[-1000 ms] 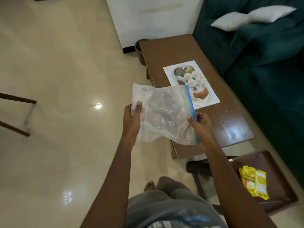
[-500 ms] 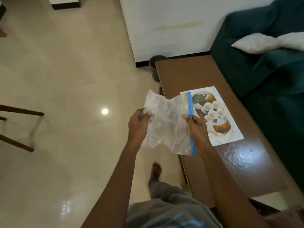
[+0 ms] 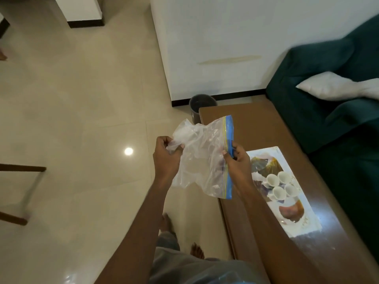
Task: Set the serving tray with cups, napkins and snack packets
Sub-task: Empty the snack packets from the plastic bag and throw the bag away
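Head view: serving tray (image 3: 286, 226) sits on the table (image 3: 250, 119), four cups (image 3: 281, 184) on it. No napkins or snack packets visible there. Left hand (image 3: 166, 158) and right hand (image 3: 239, 160) fingers pinch an empty-looking zip bag (image 3: 203, 156), held beside the table.

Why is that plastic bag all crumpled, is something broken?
Nothing looks broken. The zip bag is just scrunched between the left hand and right hand. The four cups stand neatly on the tray.
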